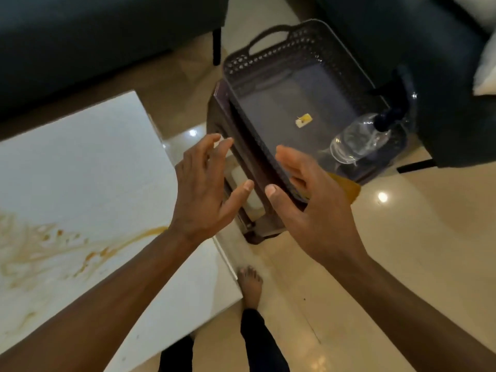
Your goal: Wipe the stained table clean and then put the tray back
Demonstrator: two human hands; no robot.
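The white table (80,162) fills the left side, with orange-brown stains (53,245) smeared over its near part. To its right a dark grey tray (268,57) with a perforated rim and handles rests on a brown stool (218,114). A clear spray bottle (359,140) lies in the tray's right end. A yellow cloth (347,187) shows at the tray's near end, mostly hidden by my right hand (314,210). That hand hovers at the tray's near left corner, thumb and fingers spread either side of the rim. My left hand (204,194) is open beside the stool's left edge, holding nothing.
A dark sofa (80,36) runs along the back left and a dark armchair (402,36) with a white cushion (485,65) stands at the back right. My bare foot (251,285) is on the glossy tiled floor between the table and the stool.
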